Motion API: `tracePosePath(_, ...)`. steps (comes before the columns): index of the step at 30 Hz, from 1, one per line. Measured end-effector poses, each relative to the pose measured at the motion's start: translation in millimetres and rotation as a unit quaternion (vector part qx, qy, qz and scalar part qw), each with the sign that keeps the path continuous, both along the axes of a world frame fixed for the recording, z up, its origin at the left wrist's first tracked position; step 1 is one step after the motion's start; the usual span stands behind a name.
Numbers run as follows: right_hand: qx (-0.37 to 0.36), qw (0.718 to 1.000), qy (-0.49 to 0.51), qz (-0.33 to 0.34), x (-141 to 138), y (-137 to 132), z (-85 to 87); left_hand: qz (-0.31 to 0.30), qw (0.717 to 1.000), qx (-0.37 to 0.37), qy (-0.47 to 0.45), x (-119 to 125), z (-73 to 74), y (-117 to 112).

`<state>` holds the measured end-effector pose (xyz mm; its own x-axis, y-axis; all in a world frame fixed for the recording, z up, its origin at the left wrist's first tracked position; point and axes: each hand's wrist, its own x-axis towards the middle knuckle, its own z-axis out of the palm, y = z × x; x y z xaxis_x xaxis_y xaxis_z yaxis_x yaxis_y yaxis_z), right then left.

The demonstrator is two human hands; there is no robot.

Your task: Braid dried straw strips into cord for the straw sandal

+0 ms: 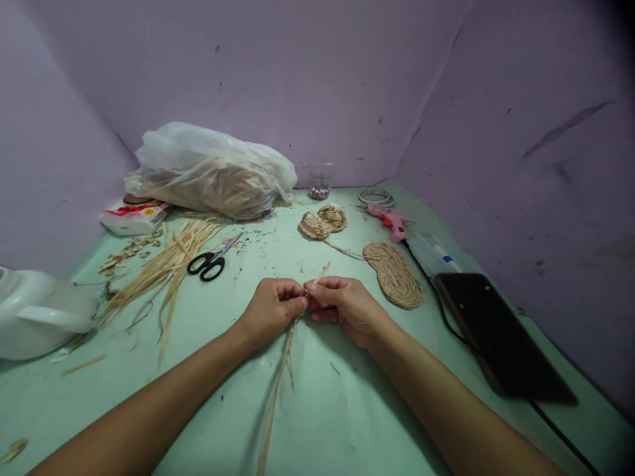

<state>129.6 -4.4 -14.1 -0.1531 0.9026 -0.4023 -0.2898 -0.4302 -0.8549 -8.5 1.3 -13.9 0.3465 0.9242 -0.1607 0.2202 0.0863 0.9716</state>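
Observation:
My left hand point(278, 303) pinches a thin strand of dried plant fibre point(289, 350), which looks twisted near the fingers and trails loose toward the table's front edge. Close against it, my right hand point(344, 305) has its fingertips closed on the strand's upper end, and a short pale tip sticks up above them. Just beyond my right hand lies a woven sole-shaped piece point(391, 274). A thin cord runs from beside it to a coiled bundle of braided fibre cord point(323, 223) farther back.
Black-handled scissors point(213, 261) and loose fibre strips point(163, 264) lie left. A white jug point(42, 314) stands nearer. Behind are a stuffed plastic bag point(213, 172), a tissue pack point(136, 218) and a bead cup point(320, 188). Right are a pink glue gun point(391, 221) and a dark phone point(501, 337).

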Motion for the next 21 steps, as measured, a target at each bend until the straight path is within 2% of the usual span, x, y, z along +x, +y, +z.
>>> tracePosePath(3, 0.027, 0.998, -0.052, -0.015, 0.7, -0.2, 1.1, -0.006, 0.999, -0.032, -0.021, -3.5, 2.1, 2.3)
tracePosePath(7, 0.037, 0.996, -0.064, -0.056, 2.7, 2.3, 0.4, -0.008, 0.997, -0.073, -0.014, -6.1, 5.0, 2.4)
tracePosePath(13, 0.038, 0.995, -0.058, -0.071, -3.6, 1.5, -4.6, -0.022, 1.0, -0.014, 0.016, -3.4, 1.1, -2.9)
tracePosePath(18, 0.026, 0.997, -0.001, -0.073, -5.0, 3.1, -7.8, -0.017, 0.998, 0.055, 0.011, 1.7, -0.3, -10.3)
tracePosePath(21, 0.037, 0.997, 0.028, -0.06, -2.6, 4.9, -8.8, 0.001, 0.999, 0.042, -0.011, 3.0, 1.6, -11.6)
